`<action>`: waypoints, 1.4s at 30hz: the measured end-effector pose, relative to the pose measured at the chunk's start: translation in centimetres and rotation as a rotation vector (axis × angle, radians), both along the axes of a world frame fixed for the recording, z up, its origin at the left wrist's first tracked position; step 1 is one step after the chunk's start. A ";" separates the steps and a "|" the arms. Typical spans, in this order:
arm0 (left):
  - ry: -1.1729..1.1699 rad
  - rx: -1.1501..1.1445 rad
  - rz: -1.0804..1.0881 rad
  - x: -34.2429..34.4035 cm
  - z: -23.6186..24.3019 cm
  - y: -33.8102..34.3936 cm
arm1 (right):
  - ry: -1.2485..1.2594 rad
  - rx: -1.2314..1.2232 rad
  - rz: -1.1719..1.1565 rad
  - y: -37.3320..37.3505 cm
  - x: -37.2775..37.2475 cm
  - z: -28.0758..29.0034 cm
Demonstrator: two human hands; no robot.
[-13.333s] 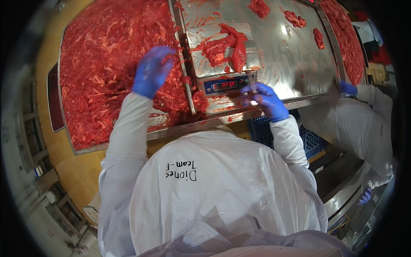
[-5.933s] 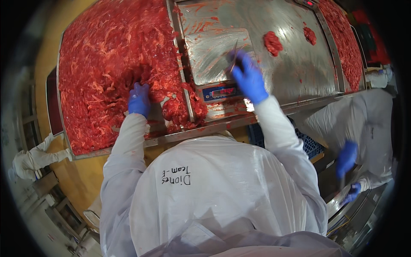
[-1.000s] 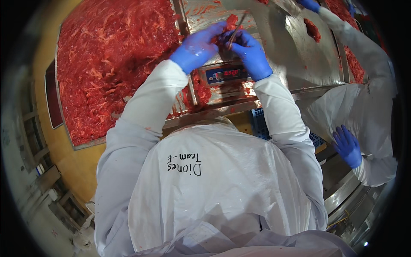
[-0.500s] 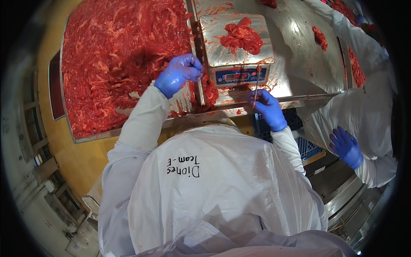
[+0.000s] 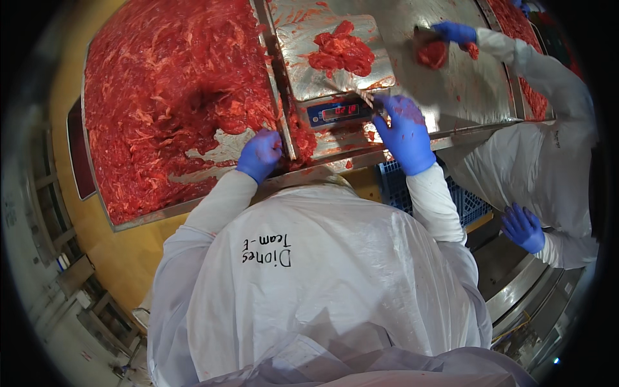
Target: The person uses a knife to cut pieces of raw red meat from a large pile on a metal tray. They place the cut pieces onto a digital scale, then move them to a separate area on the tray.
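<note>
My left hand (image 5: 260,155), in a blue glove, is closed beside the metal divider, at the near right corner of a large tray of red meat strips (image 5: 174,84). Whatever its curled fingers may hold is hidden. My right hand (image 5: 406,132), gloved in blue and smeared with red, grips a thin metal tool (image 5: 365,97). Motion blurs the tool, so its kind is unclear. It points over the front edge of a digital scale (image 5: 335,111), toward a heap of meat strips (image 5: 343,50) on the scale's steel plate (image 5: 300,71).
To the right, a co-worker's gloved hand (image 5: 454,32) works with a dark flat tool over meat on the steel table (image 5: 464,90). The co-worker's other hand (image 5: 523,228) hangs lower. Blue crates (image 5: 467,205) stand below the table edge. Another meat tray (image 5: 516,26) lies at far right.
My left hand has drawn back toward the near edge. My right hand has moved up to the scale's front, swinging the tool toward the plate. The co-worker's far hand has come over the table.
</note>
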State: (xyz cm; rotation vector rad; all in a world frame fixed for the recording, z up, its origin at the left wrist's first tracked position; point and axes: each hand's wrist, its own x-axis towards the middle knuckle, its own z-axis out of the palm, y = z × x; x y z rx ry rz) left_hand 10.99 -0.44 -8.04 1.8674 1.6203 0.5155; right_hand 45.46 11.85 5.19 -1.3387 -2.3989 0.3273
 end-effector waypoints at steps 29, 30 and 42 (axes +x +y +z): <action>0.047 -0.694 -0.124 -3.9 8.7 -2.8 | 0.302 -0.456 0.216 0.9 -0.6 -6.8; 0.043 -0.710 -0.173 -3.9 8.8 -1.5 | 0.536 -0.765 0.105 1.3 0.6 -6.1; -0.516 -0.048 0.293 -1.7 11.7 12.7 | 1.191 -0.661 -0.285 3.4 1.1 0.4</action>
